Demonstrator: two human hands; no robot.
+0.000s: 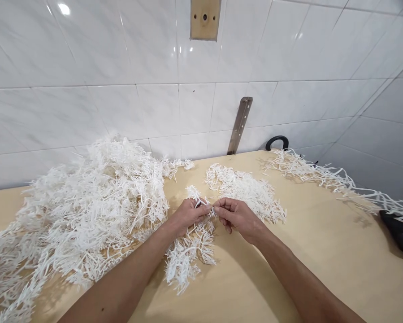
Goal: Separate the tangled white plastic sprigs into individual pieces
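White and thin-branched, the needle-leaved sprig (183,264) hangs below my left hand (188,214), well in from the table's back edge. My left fingers are closed around it; my right hand (236,215) meets them, thumb and forefinger pinched on a thin bit of stem, the other fingers curled. Just beyond my right hand lies a low pile of white clippings (246,190). To my left, a tall heap of white sprigs (103,202) spreads from the back edge toward the near left corner. Longer white stems (312,172) trail from the back edge to the right side, reaching a black object (398,233) I can't identify. A black loop handle (277,139) and a perforated metal strip (240,128) stand at the back edge. Behind the pale wood-toned table (322,251) rises a white tiled wall (154,58) with a tan plate (205,32).
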